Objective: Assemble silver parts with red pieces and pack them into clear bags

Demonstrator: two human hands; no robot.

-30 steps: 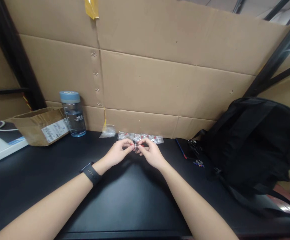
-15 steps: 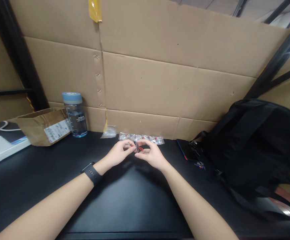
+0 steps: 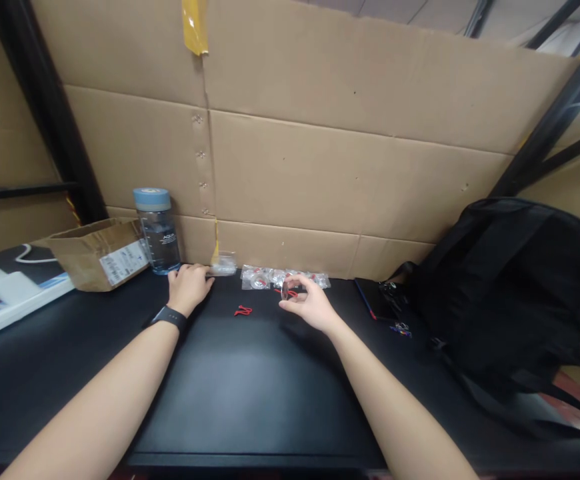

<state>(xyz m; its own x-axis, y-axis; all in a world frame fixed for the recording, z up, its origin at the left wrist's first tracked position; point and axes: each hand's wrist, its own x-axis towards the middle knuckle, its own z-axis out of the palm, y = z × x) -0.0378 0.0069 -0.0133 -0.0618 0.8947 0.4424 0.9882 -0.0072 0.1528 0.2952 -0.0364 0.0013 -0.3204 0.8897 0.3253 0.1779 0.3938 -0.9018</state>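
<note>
My right hand [image 3: 311,305] is raised over the black table, thumb and fingers closed on a small round shiny disc [image 3: 285,291] held on edge. A red cord [image 3: 293,293] trails from the disc between the fingers. My left hand [image 3: 189,287], with a dark watch on the wrist, rests low by the water bottle. Its thumb and index are apart, and the fingertips reach the left edge of a clear plastic bag [image 3: 226,263]. Another red cord [image 3: 243,311] lies loose and folded on the table between my hands.
Small clear packets [image 3: 256,278] with red and silvery contents line the cardboard wall [image 3: 290,167]. At the left stand a water bottle [image 3: 159,233], an open brown paper bag [image 3: 90,257] and a white power strip [image 3: 25,307]. A black backpack [image 3: 515,300] fills the right, beside a dark flat case [image 3: 370,297].
My hands have parted. The left let go and moved left to the clear plastic bag; the right shifted slightly right with the disc. A loose red cord now shows on the table.
</note>
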